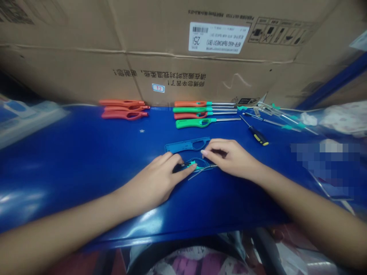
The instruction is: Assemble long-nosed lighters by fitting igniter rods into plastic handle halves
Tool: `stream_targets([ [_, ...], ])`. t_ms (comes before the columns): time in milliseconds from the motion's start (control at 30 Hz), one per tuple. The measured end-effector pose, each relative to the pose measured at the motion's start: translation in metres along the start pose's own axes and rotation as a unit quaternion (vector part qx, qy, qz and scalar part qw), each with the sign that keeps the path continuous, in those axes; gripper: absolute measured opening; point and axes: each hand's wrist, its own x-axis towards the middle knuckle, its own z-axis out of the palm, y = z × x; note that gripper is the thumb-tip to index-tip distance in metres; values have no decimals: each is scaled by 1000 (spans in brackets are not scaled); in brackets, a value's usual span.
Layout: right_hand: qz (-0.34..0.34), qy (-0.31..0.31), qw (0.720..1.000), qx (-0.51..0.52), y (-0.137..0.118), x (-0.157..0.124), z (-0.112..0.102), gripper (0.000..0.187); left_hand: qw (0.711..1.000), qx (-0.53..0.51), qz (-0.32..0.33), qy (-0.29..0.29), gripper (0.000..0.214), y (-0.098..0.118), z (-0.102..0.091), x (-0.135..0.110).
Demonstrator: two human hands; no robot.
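In the head view, my left hand [163, 177] is closed at the lower blue lighter handle half [203, 162], its thumb on the teal trigger piece [191, 164] inside the shell. A thin metal rod runs rightward from this shell and under my right hand [232, 158]. My right hand's thumb and forefinger are pinched together just above the rod; what is between them is hidden. Just behind lies the other blue handle half [186, 145], inner side up, its right end close to my right fingers. A thin grey strip [196, 175] slants in front of the lower shell.
Red-orange handle shells [124, 109] lie at the back left. Several lighters [195, 123] with metal tubes are lined up behind my hands. A yellow-black screwdriver [258, 136] and loose tube assemblies [286, 118] lie right. A cardboard box [160, 57] stands along the table's back.
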Motion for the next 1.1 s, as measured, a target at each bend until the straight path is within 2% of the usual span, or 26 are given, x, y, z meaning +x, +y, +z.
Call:
stream_targets([
  [100, -32, 2, 999, -1, 0, -1, -8, 17, 1000, 8, -1, -4, 59, 1, -1, 0],
  [200, -86, -85, 993, -12, -3, -4, -15, 5, 1000, 9, -2, -3, 59, 2, -1, -1],
  [267, -102, -138, 985, -32, -5, -5, -17, 7, 1000, 8, -3, -3, 59, 2, -1, -1],
  [367, -104, -166, 979, -57, -7, -5, -18, 6, 1000, 7, -1, -4, 59, 1, 0, -1],
  [500, -98, -154, 981, -68, -6, -6, -16, 4, 1000, 6, 1, -6, 60, 1, 0, -1],
  [867, -73, -116, 986, -95, -8, -7, -9, 15, 1000, 7, 6, 1, 61, 0, 2, -2],
  [1100, -63, -97, 988, -104, -7, -7, -6, 18, 1000, -25, -4, 19, 55, 0, 1, 0],
])
